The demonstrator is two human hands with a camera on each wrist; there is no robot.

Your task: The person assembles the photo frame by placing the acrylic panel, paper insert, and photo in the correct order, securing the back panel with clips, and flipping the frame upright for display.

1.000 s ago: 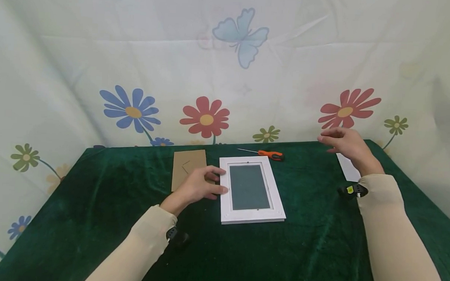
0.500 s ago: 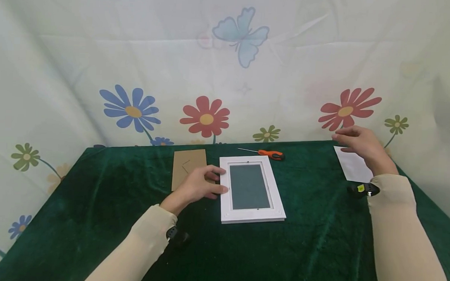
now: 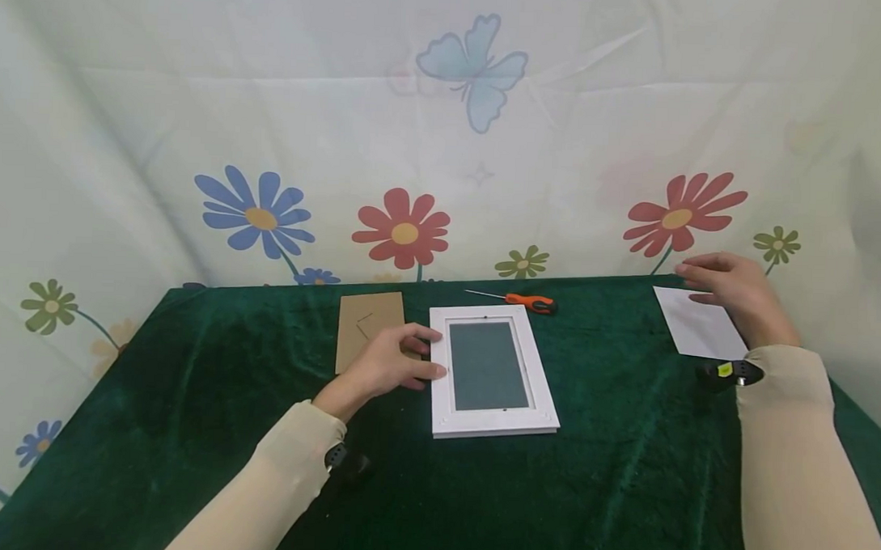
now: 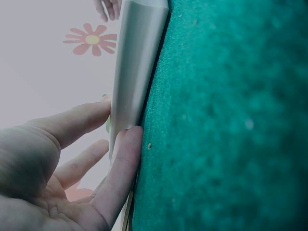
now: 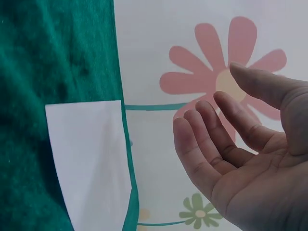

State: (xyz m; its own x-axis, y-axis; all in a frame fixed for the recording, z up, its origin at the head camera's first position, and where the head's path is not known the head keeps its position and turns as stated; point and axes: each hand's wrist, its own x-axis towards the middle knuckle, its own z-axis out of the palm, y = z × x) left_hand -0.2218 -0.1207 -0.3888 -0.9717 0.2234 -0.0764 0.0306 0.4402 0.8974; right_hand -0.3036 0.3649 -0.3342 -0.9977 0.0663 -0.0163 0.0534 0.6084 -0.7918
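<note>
A white picture frame (image 3: pixel 546 384) with a dark pane lies on the green cloth. At its left edge rests my left hand (image 3: pixel 382 362), fingers relaxed and touching the side; the left wrist view shows the fingertips against the frame's edge (image 4: pixel 137 62). My right hand (image 3: pixel 746 294) is raised at the far right, over a white sheet (image 3: pixel 701 329). In the right wrist view the right hand (image 5: pixel 250 144) has loosely bent fingers with nothing between them, apart from the sheet (image 5: pixel 91 163).
Partly behind my left hand lies a brown backing board (image 3: pixel 359 321). A screwdriver with an orange and black handle (image 3: pixel 530 302) lies beyond the frame. A flowered white curtain (image 3: pixel 576 150) hangs behind the green-covered table (image 3: pixel 608 475).
My right hand has moved to the right, uncovering more of the white sheet. My left hand and the picture frame have stayed in place.
</note>
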